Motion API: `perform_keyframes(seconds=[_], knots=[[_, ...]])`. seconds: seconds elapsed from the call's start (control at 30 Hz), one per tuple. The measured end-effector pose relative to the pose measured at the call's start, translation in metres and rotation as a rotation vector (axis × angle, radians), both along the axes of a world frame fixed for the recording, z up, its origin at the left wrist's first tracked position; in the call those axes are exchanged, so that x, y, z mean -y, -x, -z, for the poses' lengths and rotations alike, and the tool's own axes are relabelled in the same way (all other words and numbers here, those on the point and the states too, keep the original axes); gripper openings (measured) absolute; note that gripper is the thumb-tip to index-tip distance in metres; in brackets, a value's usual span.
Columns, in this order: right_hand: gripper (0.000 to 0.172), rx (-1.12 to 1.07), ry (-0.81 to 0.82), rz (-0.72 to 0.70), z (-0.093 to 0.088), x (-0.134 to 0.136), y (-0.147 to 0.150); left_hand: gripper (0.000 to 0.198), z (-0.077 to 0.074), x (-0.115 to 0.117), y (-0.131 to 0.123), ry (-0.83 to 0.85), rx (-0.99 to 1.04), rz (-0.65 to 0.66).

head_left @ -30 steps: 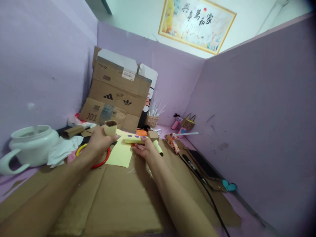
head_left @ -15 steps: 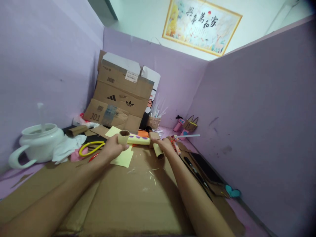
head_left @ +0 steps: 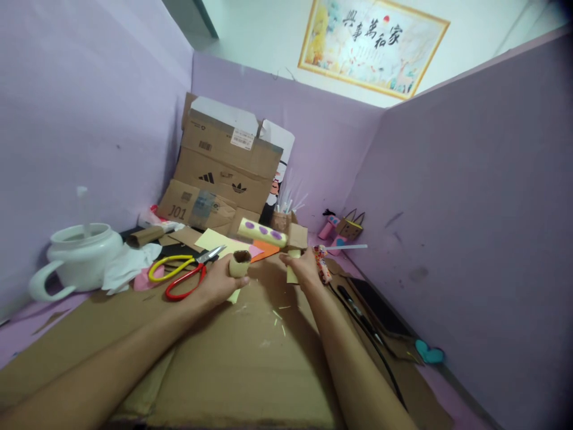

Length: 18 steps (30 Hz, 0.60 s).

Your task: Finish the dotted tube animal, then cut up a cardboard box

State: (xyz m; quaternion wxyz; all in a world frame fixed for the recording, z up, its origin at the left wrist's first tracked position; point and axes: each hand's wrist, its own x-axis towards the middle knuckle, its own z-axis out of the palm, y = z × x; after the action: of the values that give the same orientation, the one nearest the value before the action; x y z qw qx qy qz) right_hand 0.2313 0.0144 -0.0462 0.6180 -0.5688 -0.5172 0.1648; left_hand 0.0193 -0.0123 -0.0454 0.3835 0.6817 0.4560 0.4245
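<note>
My left hand (head_left: 222,282) is wrapped round a short cardboard tube (head_left: 240,267) covered in pale yellow paper, its open end facing up. My right hand (head_left: 305,267) grips another yellow-covered cardboard tube (head_left: 292,275), partly hidden by the fingers. Just above that hand is a small brown cardboard piece (head_left: 298,235). A pale yellow tube with purple spots (head_left: 262,232) reaches left from this piece; whether they are joined I cannot tell. Beside my left wrist lie scissors (head_left: 184,276) with one yellow and one red handle, blades partly apart.
Yellow paper (head_left: 218,240) and an orange sheet (head_left: 265,249) lie beyond the hands. A white pot (head_left: 85,257) stands left, near crumpled tissue (head_left: 129,263). On the right are a patterned glue gun (head_left: 323,266), a pen (head_left: 351,300) and a dark flat panel (head_left: 378,307). Flattened cardboard (head_left: 224,161) leans behind.
The spotted tube and cardboard piece have shifted back and right, and the spotted tube is tilted more. Both hands sit slightly farther right. The scissors show more fully.
</note>
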Motion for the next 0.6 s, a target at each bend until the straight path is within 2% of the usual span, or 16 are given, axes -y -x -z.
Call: perform_keyframes(seconds=[0.13, 0.27, 0.47, 0.6], knots=[[0.050, -0.032, -0.140, 0.022, -0.016, 0.030, 0.000, 0.026, -0.002, 0.007, -0.005, 0.048, 0.018, 0.002], [0.058, -0.072, -0.300, 0.015, -0.017, 0.050, -0.003, 0.021, 0.002, 0.007, -0.008, 0.013, -0.011, -0.024], [0.041, -0.167, -0.254, -0.109, -0.006, 0.052, -0.003, 0.020, 0.010, 0.004, -0.008, -0.009, -0.035, -0.045], [0.045, -0.185, -0.192, -0.080, -0.001, 0.059, -0.006, 0.029, 0.015, 0.007, -0.011, -0.029, -0.054, -0.008]])
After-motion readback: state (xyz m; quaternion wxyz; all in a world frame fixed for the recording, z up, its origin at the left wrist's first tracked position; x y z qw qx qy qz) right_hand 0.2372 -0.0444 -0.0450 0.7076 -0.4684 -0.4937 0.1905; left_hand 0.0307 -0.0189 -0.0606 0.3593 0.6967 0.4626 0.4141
